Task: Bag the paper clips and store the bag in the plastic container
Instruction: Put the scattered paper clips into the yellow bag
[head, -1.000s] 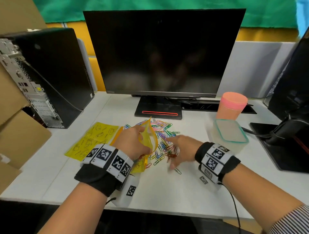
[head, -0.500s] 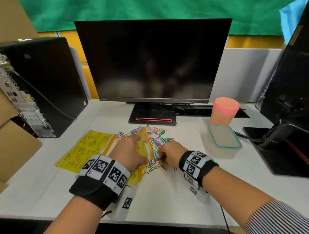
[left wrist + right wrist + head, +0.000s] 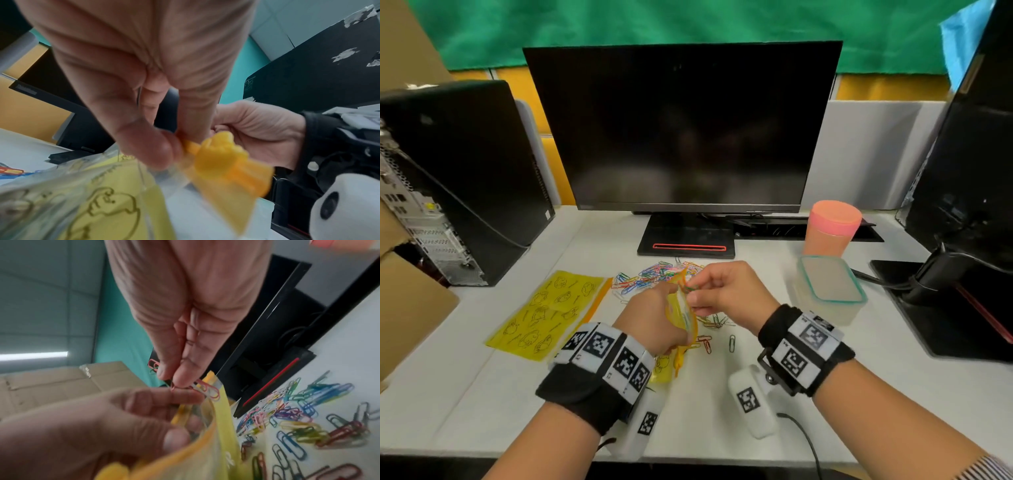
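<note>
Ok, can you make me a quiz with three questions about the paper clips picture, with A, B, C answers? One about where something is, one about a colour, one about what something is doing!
1. Where is the plastic container?
A. In front of the pink cup
B. On the flat yellow bag
C. On top of the computer tower

2. What colour is the container's lid rim?
A. Red
B. Teal
C. Black

3. What is the right hand doing?
A. Lying flat on the desk
B. Pinching paper clips at the held bag's mouth
C. Lifting the cup

Answers:
1 A: it sits on the desk just nearer us than the cup.
2 B: a teal band runs round the lid.
3 B: the right wrist view shows its fingers pinching clips over the bag opening that the left hand holds.
</note>
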